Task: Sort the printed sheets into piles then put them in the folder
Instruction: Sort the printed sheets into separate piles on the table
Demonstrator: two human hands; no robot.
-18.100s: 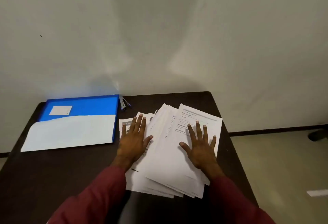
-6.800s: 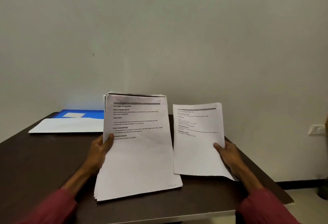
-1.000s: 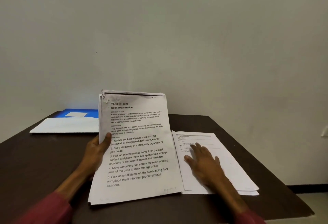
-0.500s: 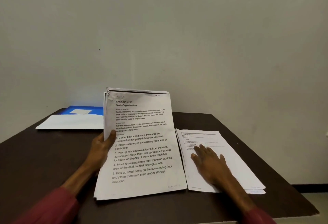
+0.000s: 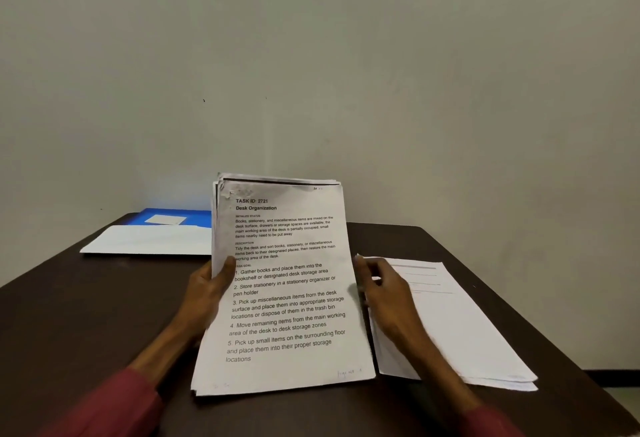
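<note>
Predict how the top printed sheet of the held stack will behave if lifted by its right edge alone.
The top sheet will probably droop: it is one thin page, and its upper corner is crumpled. It should feel light. It may slide off readily, since the stack in the left hand shows unevenly fanned top edges.

Dark table (image 5: pixel 86 315): blue folder (image 5: pixel 194 218), sheet pile (image 5: pixel 467 332).

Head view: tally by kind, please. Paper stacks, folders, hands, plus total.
Paper stacks: 2, the held stack and the table pile
Folders: 1, the blue folder
Hands: 2, the left hand and the right hand
Total: 5
</note>
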